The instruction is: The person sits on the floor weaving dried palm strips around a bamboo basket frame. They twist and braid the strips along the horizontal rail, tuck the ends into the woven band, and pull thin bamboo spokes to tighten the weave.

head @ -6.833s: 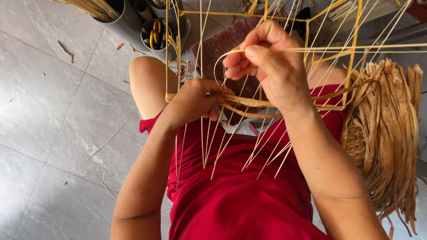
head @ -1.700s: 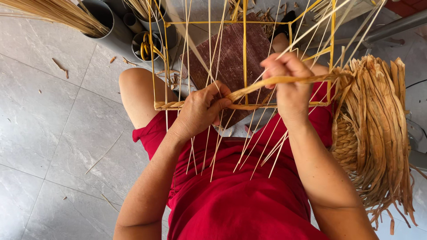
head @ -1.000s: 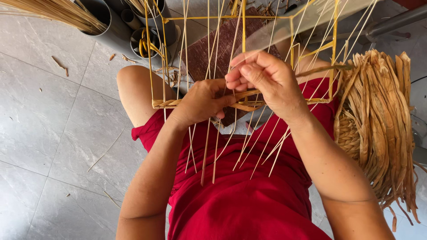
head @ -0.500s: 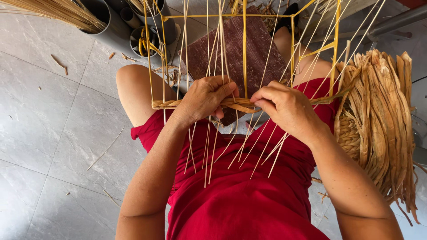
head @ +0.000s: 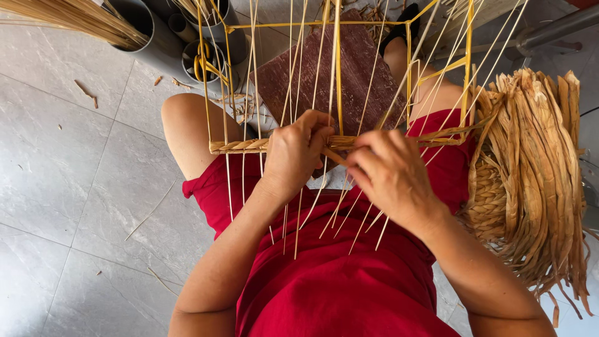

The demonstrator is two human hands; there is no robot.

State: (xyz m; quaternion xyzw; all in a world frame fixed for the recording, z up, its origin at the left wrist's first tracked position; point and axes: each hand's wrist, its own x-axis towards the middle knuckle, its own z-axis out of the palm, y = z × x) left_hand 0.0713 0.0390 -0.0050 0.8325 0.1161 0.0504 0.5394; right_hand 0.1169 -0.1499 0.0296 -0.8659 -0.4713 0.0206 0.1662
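Observation:
A yellow wire frame point(head: 337, 75) strung with thin pale strands stands over my lap. A row of woven straw braid point(head: 240, 145) runs along its lower bar. My left hand point(head: 294, 153) pinches the braid at the frame's middle. My right hand point(head: 389, 175) is closed on a flat straw strip point(head: 334, 156) right beside it, fingertips nearly touching the left hand. The strip leads to the right toward a bundle of dried straw point(head: 536, 168) at my right side. The loose strand ends hang down over my red dress point(head: 331, 281).
Grey plastic pipes point(head: 159, 37) holding straw stalks and a yellow coil stand at the upper left on the grey tiled floor point(head: 68, 187). A dark red board point(head: 349, 68) lies behind the frame. A woven piece point(head: 483, 206) sits under the straw bundle.
My right hand came down from the raised strip to the braid row and now sits low beside the left hand. The left hand stayed on the braid.

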